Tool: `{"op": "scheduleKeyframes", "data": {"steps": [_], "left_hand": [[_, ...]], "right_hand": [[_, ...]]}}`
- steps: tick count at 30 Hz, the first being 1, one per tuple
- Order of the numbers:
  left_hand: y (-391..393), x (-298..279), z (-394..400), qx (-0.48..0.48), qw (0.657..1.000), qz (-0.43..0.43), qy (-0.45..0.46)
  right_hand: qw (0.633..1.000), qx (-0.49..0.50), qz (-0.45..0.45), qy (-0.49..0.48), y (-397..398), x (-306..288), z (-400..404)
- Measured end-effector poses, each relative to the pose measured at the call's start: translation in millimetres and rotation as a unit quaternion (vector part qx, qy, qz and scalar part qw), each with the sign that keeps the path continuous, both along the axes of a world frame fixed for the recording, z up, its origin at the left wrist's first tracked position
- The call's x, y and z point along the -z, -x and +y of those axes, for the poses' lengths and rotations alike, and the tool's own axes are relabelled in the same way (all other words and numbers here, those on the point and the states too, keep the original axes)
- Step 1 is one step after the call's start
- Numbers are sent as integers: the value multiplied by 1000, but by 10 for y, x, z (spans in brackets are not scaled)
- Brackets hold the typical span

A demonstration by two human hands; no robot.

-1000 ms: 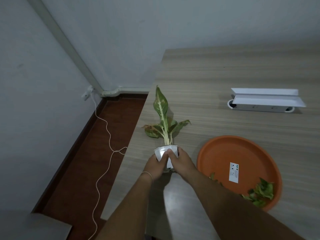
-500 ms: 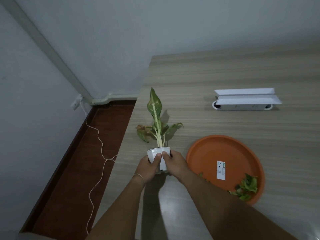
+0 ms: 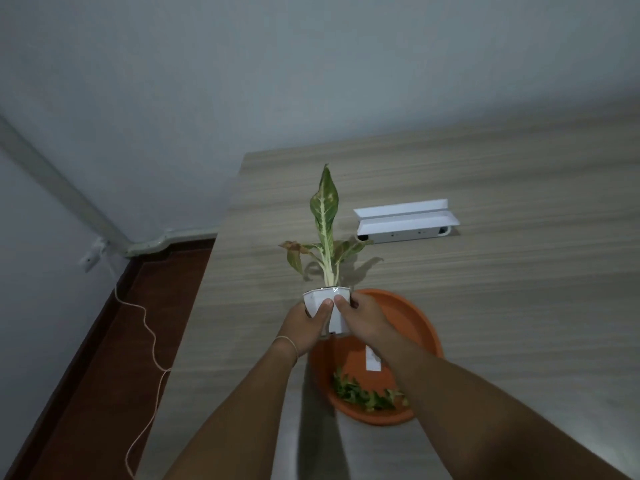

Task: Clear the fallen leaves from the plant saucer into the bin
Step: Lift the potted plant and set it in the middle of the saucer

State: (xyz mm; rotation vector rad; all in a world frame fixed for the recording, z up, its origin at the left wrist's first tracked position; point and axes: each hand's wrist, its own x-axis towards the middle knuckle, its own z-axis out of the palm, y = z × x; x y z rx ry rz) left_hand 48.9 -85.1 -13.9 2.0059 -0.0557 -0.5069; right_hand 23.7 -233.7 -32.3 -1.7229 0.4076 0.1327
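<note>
A small white pot (image 3: 325, 303) with a variegated green plant (image 3: 323, 223) is held up between both hands, over the far left rim of the saucer. My left hand (image 3: 303, 329) grips its left side and my right hand (image 3: 362, 318) grips its right side. The round orange saucer (image 3: 412, 323) lies on the wooden table (image 3: 502, 271) below, partly hidden by my right forearm. Several loose green leaves (image 3: 363, 396) lie at its near edge, and a white sticker (image 3: 373, 362) is stuck near its middle. No bin is in view.
A white box-shaped unit (image 3: 405, 221) sits on the table behind the plant. The table's left edge drops to a dark red floor (image 3: 104, 375), where a thin cord (image 3: 149, 341) trails down from a wall socket (image 3: 91, 263).
The pot sat left of the saucer one second ago; it now appears over the saucer's left rim, higher in view. The camera has also turned, so the saucer sits more under my arms.
</note>
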Motion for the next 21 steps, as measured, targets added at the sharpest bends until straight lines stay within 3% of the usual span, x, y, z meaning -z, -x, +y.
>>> {"op": "scheduleKeyframes", "data": {"steps": [12,21], "left_hand": [[168,251,-657,45,998,30,28],[275,446,-666,21,999,-38,23]], "right_hand": [[998,8,-22,-61,414,210,-820],[996,45,-43,-66,550,429,-821]]}}
